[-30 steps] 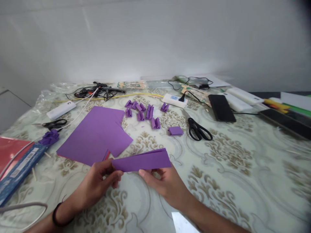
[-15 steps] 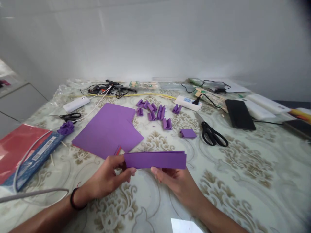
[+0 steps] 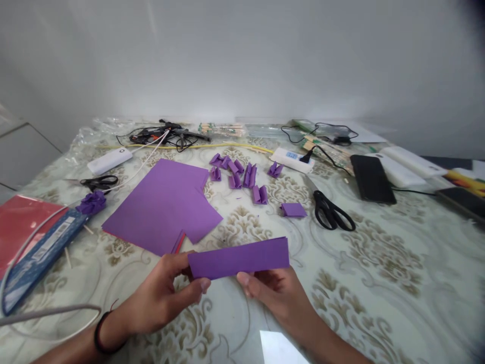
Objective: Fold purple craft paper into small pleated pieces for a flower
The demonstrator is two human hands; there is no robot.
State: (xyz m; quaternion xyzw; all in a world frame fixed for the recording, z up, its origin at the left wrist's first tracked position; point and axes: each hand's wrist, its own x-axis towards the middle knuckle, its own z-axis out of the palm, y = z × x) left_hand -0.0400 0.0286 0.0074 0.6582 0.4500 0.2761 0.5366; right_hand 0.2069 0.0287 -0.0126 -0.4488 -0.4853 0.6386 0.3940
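Observation:
A folded strip of purple paper is held up between both hands, its right end tilted a little higher. My left hand pinches its left end, thumb on the near face and fingers behind. My right hand grips the lower right edge, with the thumb in front and the other fingers mostly hidden behind the paper. Beyond the strip lie several small folded purple paper pieces, one flatter folded piece nearest. Left of them rests a stack of purple sheets with a notch and a red layer underneath.
Black-handled scissors lie at right, and a second pair of scissors at left beside a purple paper flower. A power strip, a black phone, tangled black cables and a red-and-blue packet surround the work.
The paper strip has tipped, its left end now lower than its right, and my left hand has dropped slightly with it. The view has shifted a little; both grips stay the same.

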